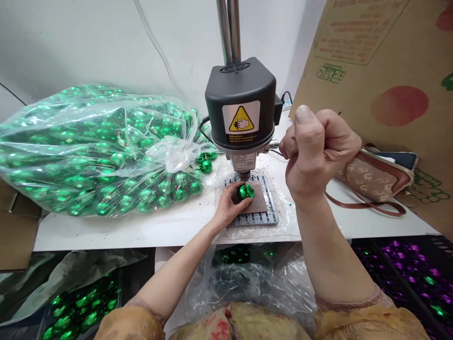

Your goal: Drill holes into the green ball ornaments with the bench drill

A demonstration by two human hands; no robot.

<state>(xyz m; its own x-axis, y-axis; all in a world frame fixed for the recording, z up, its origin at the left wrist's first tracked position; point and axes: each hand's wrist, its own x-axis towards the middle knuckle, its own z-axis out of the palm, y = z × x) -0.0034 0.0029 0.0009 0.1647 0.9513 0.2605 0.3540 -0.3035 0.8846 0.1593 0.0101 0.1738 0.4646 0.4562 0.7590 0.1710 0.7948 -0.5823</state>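
Observation:
A small bench drill press (241,113) with a black motor housing stands on a white table (141,229). My left hand (228,204) grips a shiny green ball (245,191) and holds it on the drill's slotted base plate (266,218), right under the chuck. My right hand (314,151) is raised to the right of the drill head, closed in a fist round the feed lever, of which only a thin metal bit shows.
A large clear plastic bag (92,146) full of green balls lies on the table's left. A brown purse (375,177) and a cardboard box (389,71) sit on the right. Below the table are bags of green balls (78,307) and purple balls (414,269).

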